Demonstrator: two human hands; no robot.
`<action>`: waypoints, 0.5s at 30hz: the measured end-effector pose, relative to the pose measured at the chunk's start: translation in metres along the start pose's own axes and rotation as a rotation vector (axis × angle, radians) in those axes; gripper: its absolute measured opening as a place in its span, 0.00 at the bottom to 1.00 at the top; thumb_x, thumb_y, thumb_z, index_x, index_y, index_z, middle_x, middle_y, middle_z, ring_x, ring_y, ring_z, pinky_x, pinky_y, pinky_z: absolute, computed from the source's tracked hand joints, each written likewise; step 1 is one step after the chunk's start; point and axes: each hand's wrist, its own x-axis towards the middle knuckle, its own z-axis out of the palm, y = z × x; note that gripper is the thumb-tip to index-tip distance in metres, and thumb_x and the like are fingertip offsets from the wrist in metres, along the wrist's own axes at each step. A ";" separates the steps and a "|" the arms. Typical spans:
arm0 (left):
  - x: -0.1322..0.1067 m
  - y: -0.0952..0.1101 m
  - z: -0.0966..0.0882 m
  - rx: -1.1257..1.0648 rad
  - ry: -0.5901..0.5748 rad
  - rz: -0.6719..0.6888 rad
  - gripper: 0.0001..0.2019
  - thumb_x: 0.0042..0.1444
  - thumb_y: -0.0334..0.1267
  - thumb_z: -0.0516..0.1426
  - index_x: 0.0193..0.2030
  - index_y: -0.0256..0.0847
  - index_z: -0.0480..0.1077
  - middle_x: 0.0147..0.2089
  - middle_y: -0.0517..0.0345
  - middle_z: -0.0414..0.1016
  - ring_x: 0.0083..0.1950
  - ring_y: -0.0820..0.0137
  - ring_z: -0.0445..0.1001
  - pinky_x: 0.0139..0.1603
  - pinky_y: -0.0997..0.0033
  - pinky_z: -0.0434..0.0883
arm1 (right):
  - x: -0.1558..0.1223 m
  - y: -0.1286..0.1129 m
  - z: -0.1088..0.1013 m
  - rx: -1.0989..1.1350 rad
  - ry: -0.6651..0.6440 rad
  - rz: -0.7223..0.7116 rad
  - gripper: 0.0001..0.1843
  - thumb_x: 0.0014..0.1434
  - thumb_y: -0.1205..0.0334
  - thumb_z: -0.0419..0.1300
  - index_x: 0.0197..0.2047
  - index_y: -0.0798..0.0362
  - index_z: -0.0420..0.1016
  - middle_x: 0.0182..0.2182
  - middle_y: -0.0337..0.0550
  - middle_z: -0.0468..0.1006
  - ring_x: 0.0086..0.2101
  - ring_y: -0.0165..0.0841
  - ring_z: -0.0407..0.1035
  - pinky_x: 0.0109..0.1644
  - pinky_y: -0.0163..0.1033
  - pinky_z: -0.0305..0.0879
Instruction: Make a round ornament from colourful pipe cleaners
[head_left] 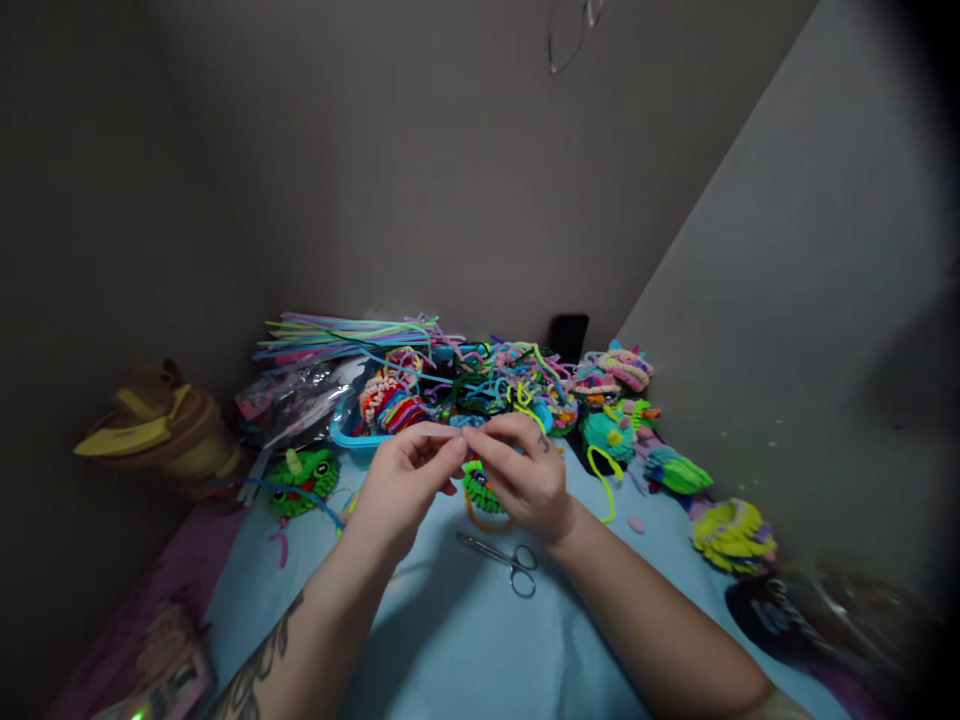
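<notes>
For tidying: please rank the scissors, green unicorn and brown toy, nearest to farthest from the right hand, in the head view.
From the right hand, which pinches a pale strip with the left hand:
1. Scissors, just below it.
2. Green unicorn, to the left.
3. Brown toy, far left.

Dim grey walls (pixel 375 150) meet in a corner.

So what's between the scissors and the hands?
Head view: a green pipe-cleaner figure lies there, below the left hand and right hand pinching a pale strip.
</notes>
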 end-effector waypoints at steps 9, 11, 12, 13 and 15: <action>-0.001 -0.008 0.002 0.241 0.120 0.278 0.06 0.56 0.37 0.55 0.34 0.38 0.71 0.30 0.58 0.72 0.27 0.75 0.67 0.26 0.77 0.65 | 0.007 -0.013 0.005 0.181 0.083 0.183 0.14 0.57 0.73 0.55 0.41 0.47 0.76 0.34 0.42 0.73 0.35 0.31 0.70 0.38 0.38 0.69; -0.002 -0.010 0.001 0.323 0.166 0.393 0.05 0.57 0.34 0.53 0.34 0.38 0.70 0.32 0.58 0.73 0.30 0.74 0.69 0.30 0.76 0.66 | 0.009 -0.017 0.003 0.225 0.055 0.261 0.12 0.57 0.72 0.56 0.41 0.48 0.75 0.34 0.42 0.74 0.36 0.31 0.69 0.39 0.38 0.68; -0.002 -0.011 0.000 0.362 0.182 0.450 0.05 0.57 0.32 0.53 0.34 0.38 0.70 0.32 0.57 0.73 0.32 0.73 0.70 0.32 0.75 0.66 | 0.010 -0.018 0.002 0.251 0.035 0.303 0.10 0.57 0.70 0.57 0.40 0.49 0.75 0.33 0.42 0.74 0.36 0.31 0.69 0.39 0.38 0.68; -0.002 -0.013 -0.001 0.399 0.191 0.505 0.05 0.57 0.31 0.53 0.33 0.39 0.69 0.33 0.57 0.73 0.33 0.73 0.70 0.34 0.75 0.67 | 0.011 -0.020 0.001 0.280 0.014 0.344 0.09 0.57 0.69 0.57 0.40 0.49 0.74 0.33 0.42 0.74 0.35 0.31 0.69 0.38 0.37 0.68; -0.002 -0.014 -0.003 0.461 0.189 0.602 0.06 0.57 0.30 0.52 0.32 0.39 0.69 0.33 0.58 0.73 0.34 0.73 0.71 0.36 0.74 0.67 | 0.012 -0.022 -0.001 0.342 -0.023 0.423 0.07 0.58 0.67 0.57 0.39 0.50 0.74 0.32 0.41 0.73 0.34 0.30 0.69 0.35 0.35 0.67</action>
